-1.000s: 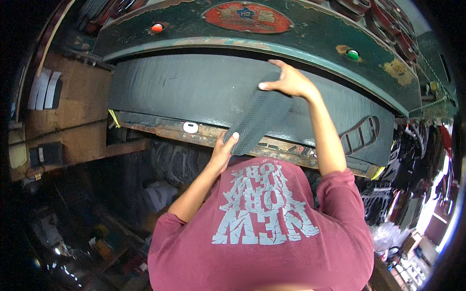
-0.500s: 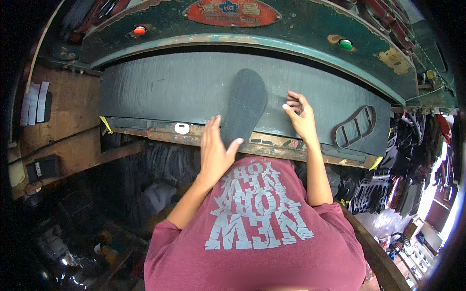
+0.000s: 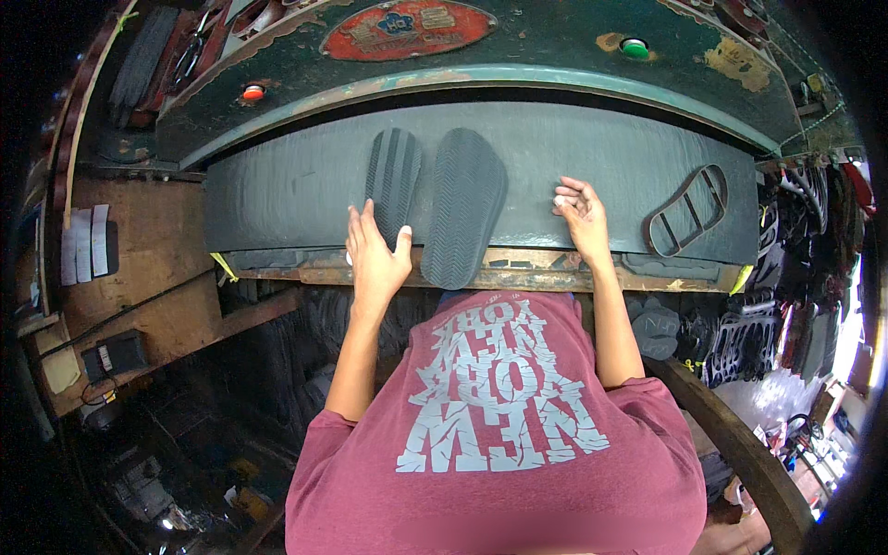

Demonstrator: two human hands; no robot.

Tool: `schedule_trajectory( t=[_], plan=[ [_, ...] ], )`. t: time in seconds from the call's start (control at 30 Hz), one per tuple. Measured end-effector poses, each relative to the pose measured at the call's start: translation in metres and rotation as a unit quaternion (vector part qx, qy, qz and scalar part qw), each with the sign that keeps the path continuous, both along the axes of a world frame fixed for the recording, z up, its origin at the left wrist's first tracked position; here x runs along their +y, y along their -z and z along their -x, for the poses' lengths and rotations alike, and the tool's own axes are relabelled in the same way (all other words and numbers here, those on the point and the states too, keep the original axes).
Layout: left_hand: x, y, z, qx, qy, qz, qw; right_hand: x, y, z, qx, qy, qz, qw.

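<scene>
On the dark mat (image 3: 296, 190), two soles now: striped sole (image 3: 392, 180), ridged sole (image 3: 462, 208).

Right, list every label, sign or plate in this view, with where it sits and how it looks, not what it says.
Oval plate: top middle of the green machine, red with a blue centre emblem.
Paper slips: on the wooden wall at far left, white upright rectangles.
Small tag: on the dark box at lower left, white, rectangular.
Shirt print: on the person's maroon shirt, large grey cracked lettering.
No screens or packages can be made out.
</scene>
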State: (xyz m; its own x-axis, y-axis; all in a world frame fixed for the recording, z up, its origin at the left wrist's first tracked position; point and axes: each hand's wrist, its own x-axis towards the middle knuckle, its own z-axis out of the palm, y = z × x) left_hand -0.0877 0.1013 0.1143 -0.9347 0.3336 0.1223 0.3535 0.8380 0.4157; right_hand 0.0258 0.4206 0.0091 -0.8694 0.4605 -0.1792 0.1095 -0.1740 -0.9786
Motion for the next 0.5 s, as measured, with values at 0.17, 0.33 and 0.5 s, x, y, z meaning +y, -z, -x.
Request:
schedule_trajectory(
  t=[0.17,0.33,0.5],
  plan=[
    [0.03,0.015,-0.034,-0.077,0.104,-0.055,0.99,0.0,0.002,0.005,-0.021,0.014,-0.009,1.0],
    [0.053,0.012,-0.044,-0.115,0.069,-0.081,0.988,-0.002,0.003,0.004,-0.013,0.02,-0.013,1.0],
    [0.026,-0.004,-0.017,-0.086,0.059,-0.196,0.975,-0.002,0.003,0.001,-0.007,0.017,-0.018,1.0]
  ],
)
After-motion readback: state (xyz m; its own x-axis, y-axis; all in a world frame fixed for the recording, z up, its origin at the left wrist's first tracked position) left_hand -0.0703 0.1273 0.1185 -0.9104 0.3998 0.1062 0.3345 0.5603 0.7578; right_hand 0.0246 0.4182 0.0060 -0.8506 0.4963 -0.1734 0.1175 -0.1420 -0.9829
